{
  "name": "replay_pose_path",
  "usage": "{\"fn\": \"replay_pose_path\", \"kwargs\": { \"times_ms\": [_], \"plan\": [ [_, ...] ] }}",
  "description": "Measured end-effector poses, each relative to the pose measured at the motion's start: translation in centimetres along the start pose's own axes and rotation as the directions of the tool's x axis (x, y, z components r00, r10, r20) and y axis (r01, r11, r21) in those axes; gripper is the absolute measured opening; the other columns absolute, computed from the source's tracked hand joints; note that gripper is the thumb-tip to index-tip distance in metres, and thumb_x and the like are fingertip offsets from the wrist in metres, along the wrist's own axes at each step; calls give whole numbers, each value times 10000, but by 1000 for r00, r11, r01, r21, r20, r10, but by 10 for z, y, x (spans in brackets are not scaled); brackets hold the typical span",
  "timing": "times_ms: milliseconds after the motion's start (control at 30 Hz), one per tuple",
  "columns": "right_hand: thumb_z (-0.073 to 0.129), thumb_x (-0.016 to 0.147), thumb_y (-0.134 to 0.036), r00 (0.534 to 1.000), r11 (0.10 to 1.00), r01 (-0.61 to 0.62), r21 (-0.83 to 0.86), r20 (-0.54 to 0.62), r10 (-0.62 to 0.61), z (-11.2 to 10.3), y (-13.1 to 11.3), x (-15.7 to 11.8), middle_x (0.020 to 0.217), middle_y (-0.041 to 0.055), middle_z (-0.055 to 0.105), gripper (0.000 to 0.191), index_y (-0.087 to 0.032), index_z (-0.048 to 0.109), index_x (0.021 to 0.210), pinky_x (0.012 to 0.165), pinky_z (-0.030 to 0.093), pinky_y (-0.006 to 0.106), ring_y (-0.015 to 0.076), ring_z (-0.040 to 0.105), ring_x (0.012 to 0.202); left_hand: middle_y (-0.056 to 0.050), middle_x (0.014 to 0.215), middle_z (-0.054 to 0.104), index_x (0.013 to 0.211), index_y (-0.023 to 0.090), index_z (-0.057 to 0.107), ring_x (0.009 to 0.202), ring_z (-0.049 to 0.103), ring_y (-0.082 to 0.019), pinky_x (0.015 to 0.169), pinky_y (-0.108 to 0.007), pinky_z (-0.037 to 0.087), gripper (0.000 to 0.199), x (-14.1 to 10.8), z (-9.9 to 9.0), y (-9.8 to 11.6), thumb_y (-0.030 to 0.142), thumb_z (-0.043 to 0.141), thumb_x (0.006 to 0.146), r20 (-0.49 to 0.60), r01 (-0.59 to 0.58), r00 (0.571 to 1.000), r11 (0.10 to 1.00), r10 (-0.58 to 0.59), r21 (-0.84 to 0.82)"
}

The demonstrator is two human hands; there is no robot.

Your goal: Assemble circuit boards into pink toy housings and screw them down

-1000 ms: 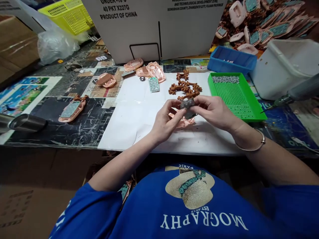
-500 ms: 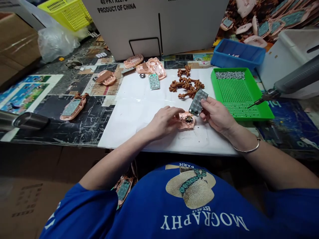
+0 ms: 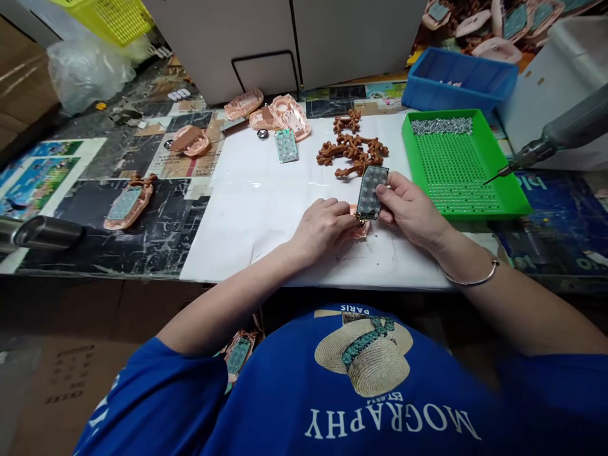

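Note:
My right hand (image 3: 412,208) pinches a circuit board (image 3: 372,191) by its right edge, thumb on its face. The board stands nearly upright over a pink plastic shell (image 3: 360,230), which lies on the white sheet and is mostly covered. At the board's lower left corner, the fingers of my left hand (image 3: 323,227) are bent and pressed together beside the shell. What lies between those fingertips is too small to make out. Just beyond the board is a pile of brown branch-shaped plastic parts (image 3: 352,151).
A green tray (image 3: 463,206) with screws stands at right, and an electric screwdriver (image 3: 546,149) hangs over it. Behind are a blue bin (image 3: 458,82) and a large carton (image 3: 351,44). Another circuit board (image 3: 286,147) and pink shells (image 3: 291,115) lie at back left.
The circuit board has turned more upright and come lower, now covering the round metal part in the shell. My left fingers have closed toward its lower corner. The camera view has shifted slightly.

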State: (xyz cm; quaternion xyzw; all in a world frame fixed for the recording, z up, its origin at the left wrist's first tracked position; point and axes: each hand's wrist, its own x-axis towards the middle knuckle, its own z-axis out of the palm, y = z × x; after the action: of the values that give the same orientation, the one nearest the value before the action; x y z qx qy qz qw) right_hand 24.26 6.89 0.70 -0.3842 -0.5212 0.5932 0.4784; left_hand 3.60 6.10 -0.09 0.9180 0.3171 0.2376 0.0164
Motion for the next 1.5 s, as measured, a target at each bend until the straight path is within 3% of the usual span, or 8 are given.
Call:
{"fn": "replay_pose_path", "kwargs": {
  "times_ms": [300,633,833,933,1033,1200,1367,1500],
  "plan": [
    [757,847,-541,998,997,68,21,-13,-68,0,4,3,808,-26,569,357,-266,601,1013,352,276,196,59,350,486,-50,836,685,1108,159,681,741,574,-147,690,-276,433,271,1,5,-6,356,526,1006,-65,68,995,980,-82,-185],
    [739,866,-529,991,993,121,16,60,-122,4,4,1,776,-35,547,325,-261,584,966,357,308,196,61,379,484,-56,894,697,1056,192,741,782,622,-147,668,-250,428,220,11,-13,-7,318,579,977,184,98,982,939,-38,-328],
    [752,855,-530,988,988,152,-13,6,-152,2,4,3,800,-31,561,343,-260,585,986,350,296,196,55,373,475,-48,864,728,972,160,752,711,630,-117,659,-235,454,136,5,0,-7,253,665,926,41,192,980,887,-193,-420],
    [734,867,-548,991,988,137,-76,11,-137,1,3,3,761,-39,544,351,-256,573,977,343,276,196,51,376,459,-48,843,709,906,175,760,723,626,-133,684,-264,465,151,2,5,-4,283,659,933,-33,141,987,941,-159,-309],
    [709,876,-580,991,981,131,-140,29,-128,1,2,1,682,-53,500,371,-255,560,973,344,266,202,58,367,445,-55,842,652,901,181,761,725,593,-144,678,-283,462,182,1,3,-1,274,615,954,-31,93,994,978,-100,-187],
    [682,891,-592,996,979,89,-186,28,-86,1,1,0,631,-57,460,364,-263,554,981,351,264,220,72,365,430,-61,858,564,952,161,754,757,557,-157,666,-293,471,211,0,-1,1,246,562,968,-12,48,999,974,-52,-221],
    [676,897,-585,997,977,81,-195,-2,-83,1,2,0,650,-45,466,341,-274,554,964,342,246,232,78,357,431,-102,1027,657,922,173,749,900,564,-198,805,-363,503,181,-2,2,-3,266,597,956,-87,57,993,972,-79,-230],
    [694,882,-586,994,977,104,-185,-19,-109,1,3,0,700,-35,506,349,-272,564,960,343,267,233,74,378,439,-67,947,730,901,184,749,879,592,-187,820,-358,505,130,-1,2,-7,262,650,934,-57,84,992,943,-108,-322]
  ]
}}
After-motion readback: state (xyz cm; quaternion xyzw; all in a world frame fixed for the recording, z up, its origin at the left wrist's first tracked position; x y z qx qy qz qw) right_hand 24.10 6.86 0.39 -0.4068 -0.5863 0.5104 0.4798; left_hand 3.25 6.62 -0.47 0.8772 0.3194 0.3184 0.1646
